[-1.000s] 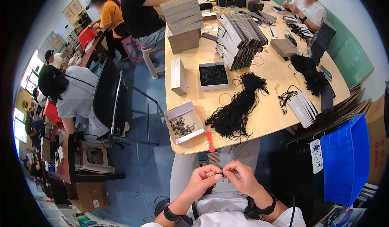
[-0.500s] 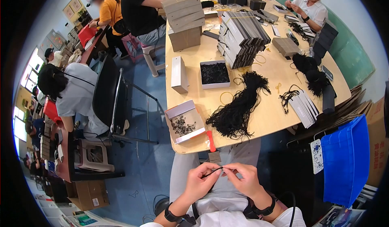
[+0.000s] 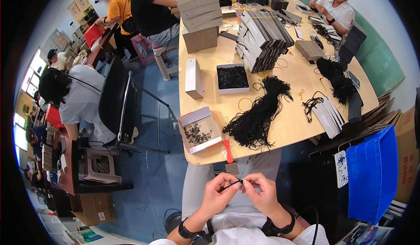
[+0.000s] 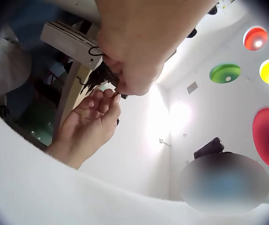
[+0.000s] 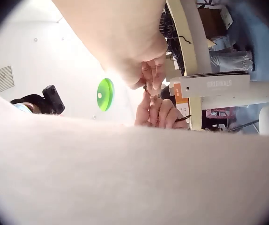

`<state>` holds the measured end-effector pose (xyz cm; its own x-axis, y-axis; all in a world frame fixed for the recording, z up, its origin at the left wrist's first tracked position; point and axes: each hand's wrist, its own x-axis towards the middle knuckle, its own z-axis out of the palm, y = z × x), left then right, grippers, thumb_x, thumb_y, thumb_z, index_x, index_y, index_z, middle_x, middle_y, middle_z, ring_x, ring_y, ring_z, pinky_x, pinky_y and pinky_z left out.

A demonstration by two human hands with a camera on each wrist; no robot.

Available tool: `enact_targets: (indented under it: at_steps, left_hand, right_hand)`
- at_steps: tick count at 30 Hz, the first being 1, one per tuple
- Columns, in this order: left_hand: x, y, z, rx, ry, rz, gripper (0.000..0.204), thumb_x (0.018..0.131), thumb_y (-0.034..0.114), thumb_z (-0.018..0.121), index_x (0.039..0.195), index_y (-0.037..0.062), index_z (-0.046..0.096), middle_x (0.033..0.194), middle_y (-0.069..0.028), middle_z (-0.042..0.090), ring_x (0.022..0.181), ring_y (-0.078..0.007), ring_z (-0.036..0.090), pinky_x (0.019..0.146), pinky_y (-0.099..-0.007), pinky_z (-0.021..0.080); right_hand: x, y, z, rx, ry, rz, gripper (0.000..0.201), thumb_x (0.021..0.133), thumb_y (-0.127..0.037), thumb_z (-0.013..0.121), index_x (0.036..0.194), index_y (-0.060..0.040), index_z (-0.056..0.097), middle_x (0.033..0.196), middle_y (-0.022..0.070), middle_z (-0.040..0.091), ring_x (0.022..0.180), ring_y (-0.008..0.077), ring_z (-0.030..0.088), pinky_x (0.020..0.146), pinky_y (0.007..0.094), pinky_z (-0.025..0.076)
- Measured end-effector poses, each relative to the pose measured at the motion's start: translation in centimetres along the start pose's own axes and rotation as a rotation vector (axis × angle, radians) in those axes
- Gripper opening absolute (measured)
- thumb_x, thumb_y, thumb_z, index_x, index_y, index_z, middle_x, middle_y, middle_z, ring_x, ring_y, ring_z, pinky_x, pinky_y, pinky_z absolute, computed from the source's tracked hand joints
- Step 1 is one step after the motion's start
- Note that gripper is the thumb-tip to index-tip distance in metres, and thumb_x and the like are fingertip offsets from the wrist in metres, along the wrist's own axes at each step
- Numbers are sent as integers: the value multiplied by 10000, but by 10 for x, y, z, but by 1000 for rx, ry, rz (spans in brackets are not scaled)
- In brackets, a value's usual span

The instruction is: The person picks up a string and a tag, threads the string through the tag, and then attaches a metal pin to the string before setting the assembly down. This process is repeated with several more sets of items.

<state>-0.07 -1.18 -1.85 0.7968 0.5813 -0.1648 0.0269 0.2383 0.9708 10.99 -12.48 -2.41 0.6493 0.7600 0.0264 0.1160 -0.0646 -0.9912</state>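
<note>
The left hand [image 3: 217, 196] and right hand [image 3: 263, 194] pinch a thin black cord [image 3: 228, 186], fingertips close together. Just beyond the hands, a red-handled comb [image 3: 228, 152] juts over the edge of the tabletop [image 3: 291, 124]. Ahead and left of them sits an open box [image 3: 207, 146] of small dark pieces [image 3: 197, 134]; ahead and slightly right, a black cord bundle [image 3: 258, 116]. Well to their right stands a blue bin [image 3: 372, 175].

The left hand [image 3: 217, 196] and the right hand [image 3: 263, 195] come close together at the fingertips, each with thumb and index finger pinched and the other fingers bent. The left arm [image 3: 197, 220] and the right arm [image 3: 278, 212] slant inward toward each other from the head view's lower edge
</note>
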Motion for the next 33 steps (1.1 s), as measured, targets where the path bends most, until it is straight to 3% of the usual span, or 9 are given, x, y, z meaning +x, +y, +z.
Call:
enact_targets:
  at_steps: [9, 15, 19, 21, 23, 25, 27, 30, 33]
  left_hand:
    - [6, 2, -7, -208, -161, -87, 85, 904, 41, 591, 973, 10, 553, 720, 77, 424, 636, 3, 340, 561, -173, 293]
    - [9, -8, -15, -212, -223, -105, 113, 896, 45, 593, 991, 24, 535, 761, 67, 501, 689, -5, 423, 625, -170, 342]
    - [10, -6, -18, -57, -206, -49, 109, 883, 38, 611, 974, 20, 554, 728, 60, 522, 639, -4, 431, 581, -169, 350]
    - [9, -2, -16, 384, -107, 107, 137, 844, 41, 654, 963, 30, 586, 620, 13, 496, 528, -50, 437, 474, -217, 334]
    - [11, 1, -11, 502, -70, 219, 128, 830, 30, 656, 941, 24, 594, 632, -21, 539, 518, -76, 483, 474, -231, 368]
    - [12, 4, -9, 620, -32, 333, 118, 815, 19, 658, 919, 19, 602, 644, -54, 583, 508, -101, 529, 474, -246, 403]
    - [12, 6, -9, 773, -49, 465, 141, 779, 13, 663, 912, 26, 615, 683, -96, 614, 559, -204, 600, 497, -299, 450]
    - [13, 3, -10, 790, -38, 531, 146, 763, 14, 659, 904, 39, 629, 692, -96, 616, 585, -251, 608, 501, -327, 461]
    - [13, 6, -10, 827, -52, 533, 136, 771, 10, 645, 901, 46, 631, 700, -95, 621, 601, -257, 611, 504, -333, 462]
  right_hand:
    - [-1, 1, -1, 419, -108, 214, 111, 915, -70, 580, 988, 13, 569, 841, 35, 599, 694, 79, 583, 575, 201, 467]
    - [2, 2, -3, 842, -175, 507, 128, 926, -111, 571, 980, 4, 575, 808, 16, 563, 646, 64, 514, 528, 204, 420]
    - [4, 0, -4, 517, -157, 325, 104, 911, -88, 586, 966, 0, 586, 808, 7, 570, 648, 72, 535, 544, 215, 441]
    - [5, 0, -4, 318, -110, 227, 94, 901, -76, 595, 957, -1, 590, 804, 9, 575, 643, 73, 540, 546, 217, 443]
    - [7, 4, -4, 25, -91, 15, 77, 873, -48, 616, 930, -2, 594, 783, 26, 578, 647, 81, 557, 532, 223, 441]
    - [9, -3, -4, -52, -85, -7, 76, 858, -38, 625, 916, -1, 592, 769, 39, 574, 637, 91, 560, 520, 225, 436]
    - [9, -7, -4, -130, -79, -29, 77, 843, -27, 633, 902, -1, 590, 755, 52, 570, 628, 101, 562, 509, 228, 431]
    - [8, -8, -4, -200, -86, -46, 74, 831, -15, 633, 884, -3, 583, 739, 70, 565, 618, 142, 575, 498, 238, 432]
    - [8, -10, -6, -234, -91, -69, 57, 847, 8, 619, 892, 4, 585, 755, 47, 563, 612, 87, 530, 509, 208, 412]
